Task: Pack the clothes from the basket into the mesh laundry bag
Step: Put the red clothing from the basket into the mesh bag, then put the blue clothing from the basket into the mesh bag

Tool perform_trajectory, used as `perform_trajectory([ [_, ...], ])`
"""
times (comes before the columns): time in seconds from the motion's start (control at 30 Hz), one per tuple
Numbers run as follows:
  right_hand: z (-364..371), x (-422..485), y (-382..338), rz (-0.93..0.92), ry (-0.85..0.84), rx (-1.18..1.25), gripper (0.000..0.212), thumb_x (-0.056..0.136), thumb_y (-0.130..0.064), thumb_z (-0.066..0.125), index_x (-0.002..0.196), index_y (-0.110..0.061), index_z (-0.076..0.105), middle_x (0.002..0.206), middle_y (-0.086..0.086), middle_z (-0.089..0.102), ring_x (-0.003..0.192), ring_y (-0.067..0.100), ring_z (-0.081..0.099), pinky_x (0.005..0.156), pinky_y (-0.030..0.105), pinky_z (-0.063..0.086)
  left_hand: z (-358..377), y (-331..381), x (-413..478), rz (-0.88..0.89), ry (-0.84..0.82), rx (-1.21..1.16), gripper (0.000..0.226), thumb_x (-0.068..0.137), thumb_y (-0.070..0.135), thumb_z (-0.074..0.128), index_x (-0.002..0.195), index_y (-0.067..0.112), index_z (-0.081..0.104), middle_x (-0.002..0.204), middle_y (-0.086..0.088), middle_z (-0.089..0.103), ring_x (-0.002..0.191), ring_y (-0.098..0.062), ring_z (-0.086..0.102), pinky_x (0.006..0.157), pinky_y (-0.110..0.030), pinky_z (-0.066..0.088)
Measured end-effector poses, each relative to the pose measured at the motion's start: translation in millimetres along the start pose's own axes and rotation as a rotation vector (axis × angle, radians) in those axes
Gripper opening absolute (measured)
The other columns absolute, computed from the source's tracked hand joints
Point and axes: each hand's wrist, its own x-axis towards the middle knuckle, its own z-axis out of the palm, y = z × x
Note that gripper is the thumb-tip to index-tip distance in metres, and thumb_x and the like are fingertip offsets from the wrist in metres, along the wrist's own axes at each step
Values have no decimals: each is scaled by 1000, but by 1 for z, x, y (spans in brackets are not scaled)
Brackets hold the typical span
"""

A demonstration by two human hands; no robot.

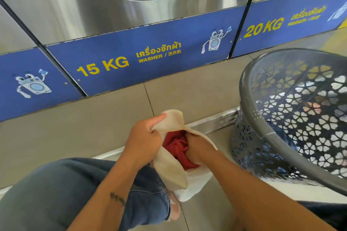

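Observation:
A white mesh laundry bag rests in front of my knee in the lower middle of the view. My left hand grips its upper rim and holds the mouth apart. A red garment fills the opening. My right hand is pushed into the bag on top of the red garment, fingers hidden inside. The grey perforated basket stands tilted at the right; its inside looks mostly bare, with only a hint of dark cloth low down.
Steel washers with blue "15 KG" and "20 KG" panels run across the back. Beige floor tiles and a low step edge lie between them and me. My jeans-clad knee is at lower left.

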Motion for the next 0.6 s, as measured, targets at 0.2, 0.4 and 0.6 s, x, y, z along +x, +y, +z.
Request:
perform_trajectory([
  [0.2, -46, -66, 0, -77, 40, -294, 45, 89, -25, 59, 133, -19, 50, 138, 5, 55, 120, 31, 58, 92, 43, 54, 10, 7, 1, -3, 67, 57, 58, 89, 1, 44, 134, 35, 57, 147, 0, 49, 106, -34, 63, 87, -41, 54],
  [0.4, -138, -152, -21, -242, 118, -65, 52, 93, -16, 52, 143, -30, 46, 135, 0, 60, 118, 23, 59, 99, 40, 52, 31, 29, -4, -5, 82, 101, 48, 91, 17, 51, 136, 33, 55, 142, -5, 54, 116, -30, 58, 101, -47, 47],
  [0.6, -231, -176, 42, -185, 571, 141, 43, 90, -4, 59, 129, -24, 62, 107, -1, 68, 93, 15, 64, 75, 18, 47, 59, 55, -1, 26, 18, 140, 53, 89, 17, 54, 140, 30, 51, 146, 0, 50, 132, -23, 47, 108, -41, 40],
])
